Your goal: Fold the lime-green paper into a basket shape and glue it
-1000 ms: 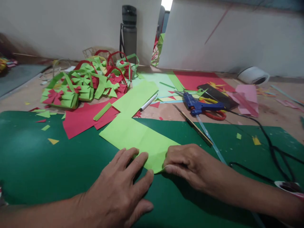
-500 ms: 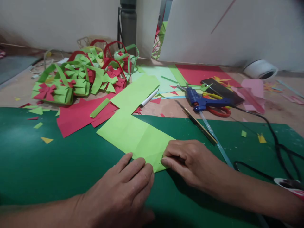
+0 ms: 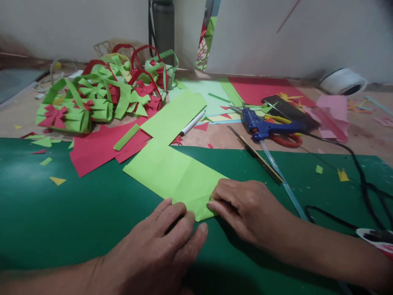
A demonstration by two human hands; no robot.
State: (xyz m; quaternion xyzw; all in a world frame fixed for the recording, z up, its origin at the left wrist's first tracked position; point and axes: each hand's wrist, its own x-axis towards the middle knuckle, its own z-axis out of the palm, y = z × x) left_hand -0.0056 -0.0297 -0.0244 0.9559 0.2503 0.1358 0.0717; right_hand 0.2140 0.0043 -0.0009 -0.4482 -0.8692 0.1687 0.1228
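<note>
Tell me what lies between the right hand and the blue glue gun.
In the head view, a slim gold-and-dark tool lies between the right hand and the blue glue gun, slanting across the far edge of the green mat.

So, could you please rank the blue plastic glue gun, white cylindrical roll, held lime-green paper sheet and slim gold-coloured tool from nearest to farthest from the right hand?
1. Lime-green paper sheet: pinched by the right hand.
2. Gold-coloured tool: ahead, slightly right.
3. Glue gun: beyond the tool.
4. White roll: far back right.
</note>
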